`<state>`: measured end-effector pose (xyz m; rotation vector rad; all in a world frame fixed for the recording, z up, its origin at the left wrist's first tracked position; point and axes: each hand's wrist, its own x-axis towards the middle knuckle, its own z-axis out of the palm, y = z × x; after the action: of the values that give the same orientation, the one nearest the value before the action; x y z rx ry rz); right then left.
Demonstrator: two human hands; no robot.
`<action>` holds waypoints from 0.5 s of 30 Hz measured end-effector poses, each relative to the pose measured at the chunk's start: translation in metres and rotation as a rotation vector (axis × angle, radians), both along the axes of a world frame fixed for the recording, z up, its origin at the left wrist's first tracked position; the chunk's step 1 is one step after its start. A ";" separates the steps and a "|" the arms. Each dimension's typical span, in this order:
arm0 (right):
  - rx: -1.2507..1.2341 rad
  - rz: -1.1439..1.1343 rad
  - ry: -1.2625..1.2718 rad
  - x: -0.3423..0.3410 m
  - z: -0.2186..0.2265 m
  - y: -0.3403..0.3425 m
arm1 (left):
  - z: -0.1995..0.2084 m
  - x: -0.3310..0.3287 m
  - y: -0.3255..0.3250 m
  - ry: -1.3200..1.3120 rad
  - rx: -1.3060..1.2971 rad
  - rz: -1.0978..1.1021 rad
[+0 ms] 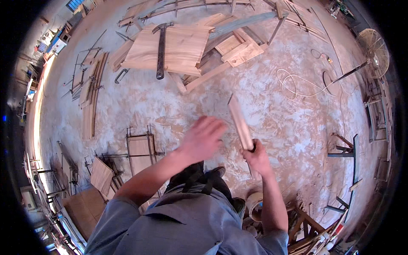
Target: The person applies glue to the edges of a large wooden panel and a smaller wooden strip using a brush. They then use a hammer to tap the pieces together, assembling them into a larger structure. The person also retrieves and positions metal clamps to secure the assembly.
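Note:
My right hand [256,158] is wrapped round a narrow wooden board [241,123], which tilts up and away from me above the floor. A dark spot shows on the board beside my fingers, too small to make out. To the left of the board, my left hand [204,135] hangs in the air, blurred, with its fingers loosely stretched and nothing visible in them. It does not touch the board. Farther off, a claw hammer [161,53] with a dark handle lies across a broad wooden panel [185,46].
Wooden frame pieces [238,51] lie under and beside the panel. Clamped panels [140,146] stand at my left, with long boards [91,97] beyond. At the right are a standing fan [374,53] and a loose white cord [293,87]. A bucket [255,204] stands by my right forearm.

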<state>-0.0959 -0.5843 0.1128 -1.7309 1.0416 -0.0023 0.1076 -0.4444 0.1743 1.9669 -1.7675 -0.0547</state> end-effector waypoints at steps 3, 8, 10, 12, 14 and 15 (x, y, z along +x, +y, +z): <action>0.135 -0.109 -0.189 0.046 -0.001 -0.028 | -0.015 0.070 0.022 0.092 -0.028 0.233; 0.464 -0.396 -0.286 0.140 -0.003 -0.071 | -0.072 0.198 0.046 0.354 0.029 0.606; 0.472 -0.460 -0.313 0.185 -0.012 -0.085 | -0.097 0.255 0.044 0.531 -0.032 0.731; 0.485 -0.562 -0.352 0.227 -0.029 -0.095 | -0.111 0.307 0.039 0.733 -0.036 0.809; 0.452 -0.638 -0.325 0.268 -0.053 -0.105 | -0.124 0.350 0.035 0.826 -0.026 0.833; 0.498 -0.632 -0.338 0.289 -0.053 -0.110 | -0.127 0.367 0.035 0.815 -0.017 0.817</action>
<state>0.1933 -0.6940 0.0594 -0.8712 1.1698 -0.3905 0.4747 -0.4091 0.0469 2.0707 -0.4162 -0.4770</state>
